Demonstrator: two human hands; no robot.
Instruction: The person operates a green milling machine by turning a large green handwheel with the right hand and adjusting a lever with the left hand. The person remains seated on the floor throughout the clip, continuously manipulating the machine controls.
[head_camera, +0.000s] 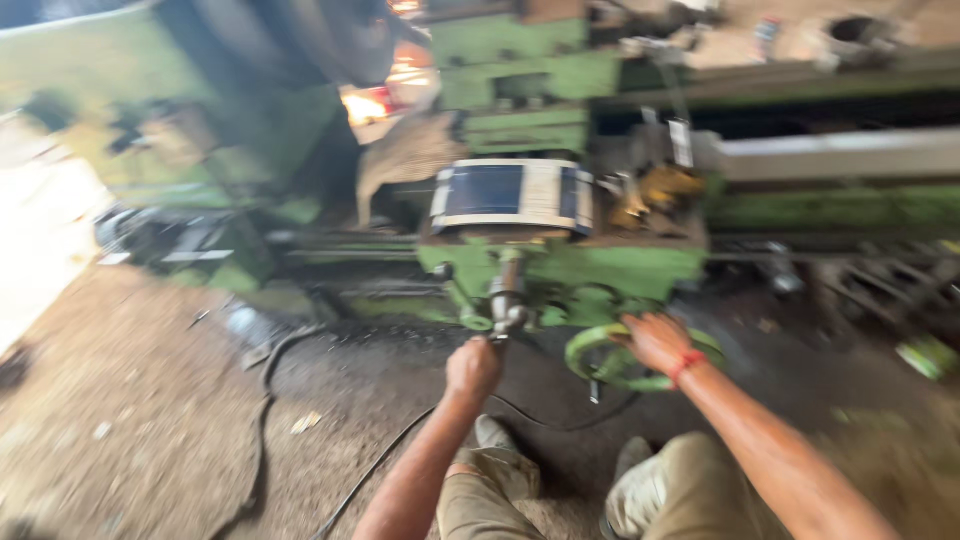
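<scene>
i see both forearms bare, no sleeves reaching down to them. the left hand (473, 366) carries nothing on its wrist. the right hand (655, 341) has a thin red thread band (686, 364) tied around the wrist. khaki trousers (700, 490) cover my legs, creased at the knees. below them are pale grey, worn and dusty shoes (636, 495), blurred in the view.

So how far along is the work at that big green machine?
Nothing in this blurred view shows a finished part. In hand: the left hand grips the grey metal crank handle and the right hand rests on the green round handwheel of the green metal lathe. How much remains cannot be told.
</scene>
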